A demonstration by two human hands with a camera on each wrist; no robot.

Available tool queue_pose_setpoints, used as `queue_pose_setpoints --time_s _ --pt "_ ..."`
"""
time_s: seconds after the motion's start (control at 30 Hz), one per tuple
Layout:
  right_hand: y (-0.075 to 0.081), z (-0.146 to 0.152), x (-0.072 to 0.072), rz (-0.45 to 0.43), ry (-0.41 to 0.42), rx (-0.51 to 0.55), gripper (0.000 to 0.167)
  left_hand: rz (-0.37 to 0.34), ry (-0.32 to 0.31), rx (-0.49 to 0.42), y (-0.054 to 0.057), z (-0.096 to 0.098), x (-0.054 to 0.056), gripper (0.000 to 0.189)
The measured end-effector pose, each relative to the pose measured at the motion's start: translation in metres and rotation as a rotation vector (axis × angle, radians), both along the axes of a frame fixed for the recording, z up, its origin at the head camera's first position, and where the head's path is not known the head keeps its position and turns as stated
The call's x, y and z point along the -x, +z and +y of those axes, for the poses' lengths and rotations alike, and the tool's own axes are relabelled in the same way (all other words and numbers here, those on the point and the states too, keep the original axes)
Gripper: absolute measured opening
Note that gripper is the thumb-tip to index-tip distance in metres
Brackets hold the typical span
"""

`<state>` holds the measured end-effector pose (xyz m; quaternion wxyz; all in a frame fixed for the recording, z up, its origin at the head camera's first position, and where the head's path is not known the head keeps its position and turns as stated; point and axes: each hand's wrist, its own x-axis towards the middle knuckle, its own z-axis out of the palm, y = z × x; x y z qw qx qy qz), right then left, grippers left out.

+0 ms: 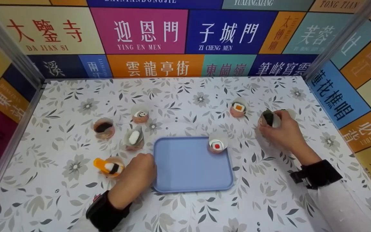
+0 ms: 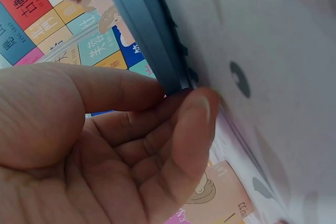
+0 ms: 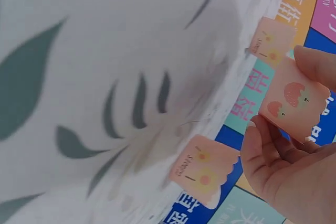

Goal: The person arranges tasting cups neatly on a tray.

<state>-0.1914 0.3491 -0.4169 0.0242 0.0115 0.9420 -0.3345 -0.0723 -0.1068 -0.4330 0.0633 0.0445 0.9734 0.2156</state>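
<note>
My left hand (image 1: 142,170) pinches the left edge of a light blue tray (image 1: 188,167). In the left wrist view, thumb and fingertips meet at the tray's rim (image 2: 149,30). Near the tray's far right corner stands a small paper cup (image 1: 217,147) with a white, red-centred sushi piece. Off to the right, my right hand (image 1: 283,130) grips a paper cup (image 1: 262,120) with something dark green inside. Strawberries are printed on this pink cup (image 3: 294,98) in the right wrist view. Whether its base touches the table I cannot tell.
Left of the tray stand cups with a white piece (image 1: 134,138), a dark piece (image 1: 104,128), a round roll (image 1: 140,114) and an orange-and-white sushi (image 1: 109,167). An orange-centred piece sits in a cup (image 1: 238,109) behind. Another cup (image 1: 289,113) is mostly hidden by my right hand.
</note>
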Motion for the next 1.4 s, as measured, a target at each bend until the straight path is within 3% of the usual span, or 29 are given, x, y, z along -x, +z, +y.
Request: queue_pose_setpoints --time_s 0.47,0.97,1.4 --pt "0.021 -0.042 -0.011 0.184 0.102 0.004 0.073 -0.063 0.012 -0.005 -0.001 0.0 0.003 0.02" --pt "0.042 -0.097 -0.023 0.145 0.209 0.029 0.075 -0.084 0.023 -0.001 0.001 0.0 0.002 0.019" --pt "0.038 -0.14 -0.024 0.159 0.321 0.09 0.069 -0.093 0.028 0.01 0.001 0.001 0.002 0.018"
